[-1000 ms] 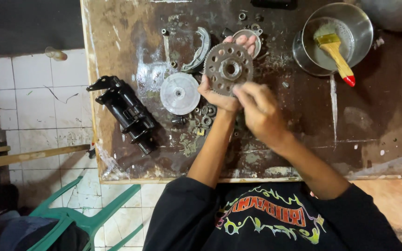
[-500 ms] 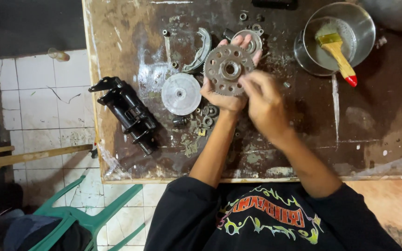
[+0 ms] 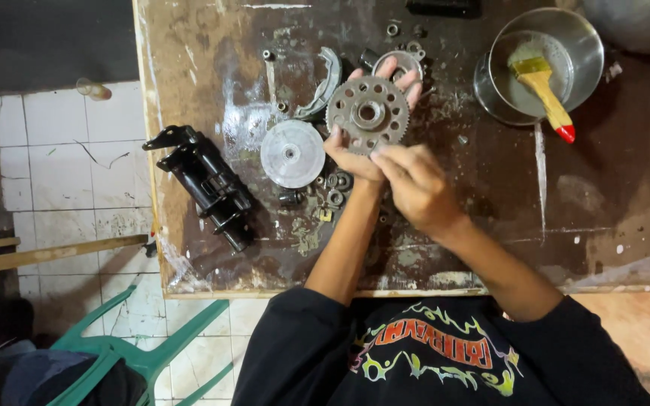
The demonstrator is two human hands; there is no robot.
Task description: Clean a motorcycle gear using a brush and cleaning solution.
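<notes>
Two hands are at work over the tabletop [image 3: 212, 45]: the left hand [image 3: 356, 154] and the right hand [image 3: 415, 184]. Between them is one toothed gear wheel [image 3: 368, 114]. I count one smooth silver disc [image 3: 292, 153], one curved brake shoe [image 3: 323, 84], one black cast housing [image 3: 208, 188], one metal bowl [image 3: 588, 45] and one yellow brush [image 3: 542, 94]. One ring-shaped part [image 3: 400, 60] lies behind the gear. The small nuts and washers [image 3: 332, 192] are too many and too small to count. One green plastic chair [image 3: 137, 353] stands on the floor.

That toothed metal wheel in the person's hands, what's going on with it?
A person at a stained wooden workbench holds a toothed gear wheel from below with the left hand, while the right hand touches its lower edge. Beside it lie a silver disc, a black metal assembly, and a brush in a metal bowl.
</notes>
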